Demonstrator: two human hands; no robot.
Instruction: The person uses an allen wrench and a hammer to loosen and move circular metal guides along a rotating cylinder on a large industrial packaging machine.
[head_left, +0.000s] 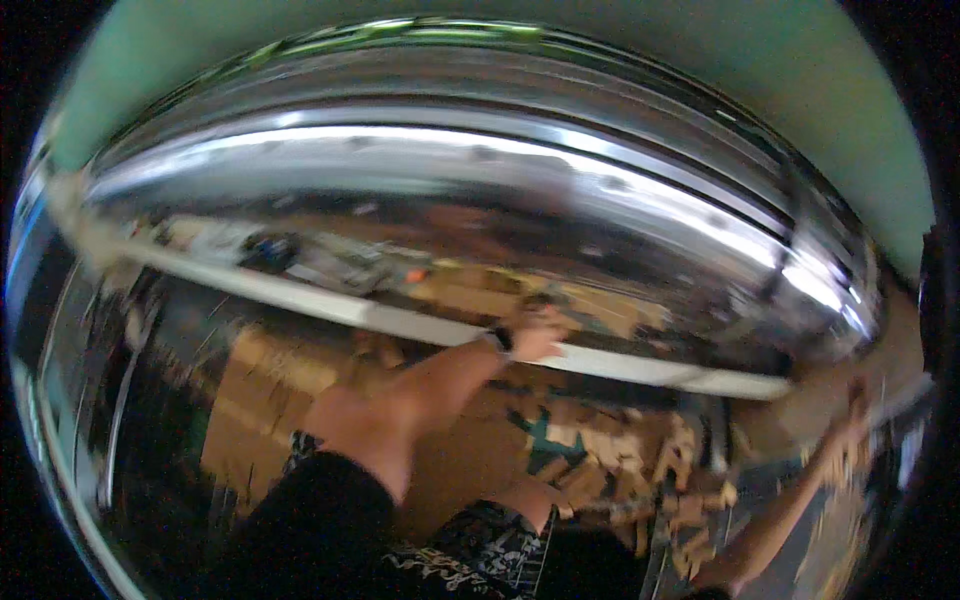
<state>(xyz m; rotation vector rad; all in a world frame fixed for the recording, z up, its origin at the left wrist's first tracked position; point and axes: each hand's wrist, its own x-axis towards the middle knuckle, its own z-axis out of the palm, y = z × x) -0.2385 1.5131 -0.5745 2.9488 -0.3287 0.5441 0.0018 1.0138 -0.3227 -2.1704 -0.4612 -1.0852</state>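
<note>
Left grip (535,335) reaches over a white bar (420,325).

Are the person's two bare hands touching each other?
Apart. The head view shows the left hand mid-picture and the right hand far right, with a wide gap between.

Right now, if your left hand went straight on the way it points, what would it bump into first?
Probably the tan, cardboard-like material just ahead of the left hand, beyond the white rail; the blur leaves its depth unclear.
</note>
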